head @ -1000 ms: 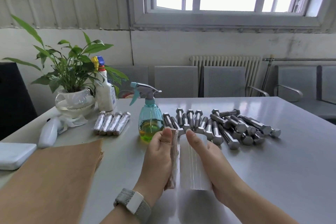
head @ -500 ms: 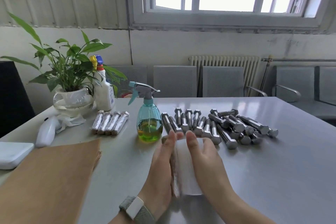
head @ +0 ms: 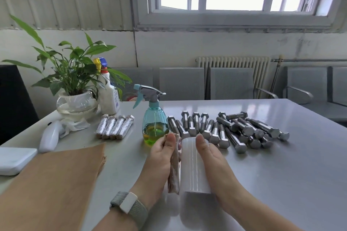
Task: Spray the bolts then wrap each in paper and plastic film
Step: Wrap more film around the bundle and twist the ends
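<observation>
My left hand [head: 159,163] grips a paper-wrapped bolt [head: 173,170], held lengthwise just above the table. Right beside it, my right hand [head: 216,165] holds a roll of clear plastic film [head: 192,167], thumb on top. Film runs between roll and bolt. Behind my hands lies a pile of several bare steel bolts [head: 229,131]. A teal spray bottle [head: 155,120] with yellow-green liquid stands just beyond my left hand. Several finished wrapped bolts [head: 115,127] lie side by side at the left. A stack of brown paper [head: 50,184] covers the near left.
A potted plant [head: 75,88] in a glass bowl and a white spray bottle [head: 109,92] stand at the far left of the grey table [head: 281,174]. A white handheld device [head: 49,137] and a white box [head: 16,159] lie near the left edge. Grey chairs line the wall behind.
Half a second ago my hands were pressed together with the bolt hidden against the roll; now the bolt and roll sit apart side by side again, as one second ago.
</observation>
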